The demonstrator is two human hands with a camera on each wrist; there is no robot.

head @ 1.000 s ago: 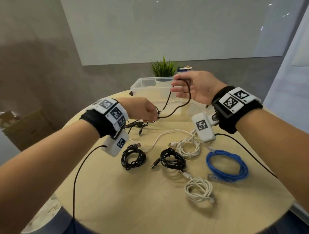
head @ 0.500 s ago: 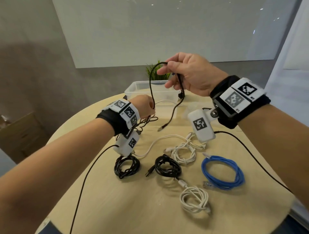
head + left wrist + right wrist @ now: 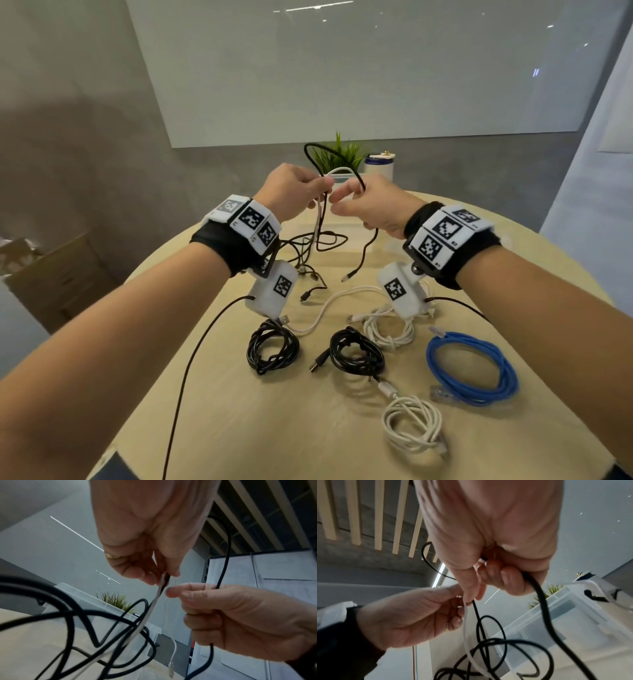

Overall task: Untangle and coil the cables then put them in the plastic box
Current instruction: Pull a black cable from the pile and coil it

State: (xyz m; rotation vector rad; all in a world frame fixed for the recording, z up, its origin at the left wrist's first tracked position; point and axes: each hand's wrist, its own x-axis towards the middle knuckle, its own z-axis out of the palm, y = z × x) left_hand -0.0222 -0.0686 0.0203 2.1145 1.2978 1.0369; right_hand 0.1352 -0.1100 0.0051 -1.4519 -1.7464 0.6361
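Left hand [image 3: 294, 192] pinches a thin black cable [image 3: 310, 152] and a white cable [image 3: 150, 609] together; right hand [image 3: 371, 209] grips the black cable, which arches upward between both hands, its free end [image 3: 347, 275] hanging down toward the round wooden table [image 3: 308, 428].

left hand [image 3: 295, 192] raised off the table to meet right hand [image 3: 371, 205], black cable [image 3: 337, 154] now looped between them, white cable [image 3: 320, 219] lifted too

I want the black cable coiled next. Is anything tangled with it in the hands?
Yes: a white cable runs alongside the black cable where the left hand pinches both; more black loops hang tangled below.
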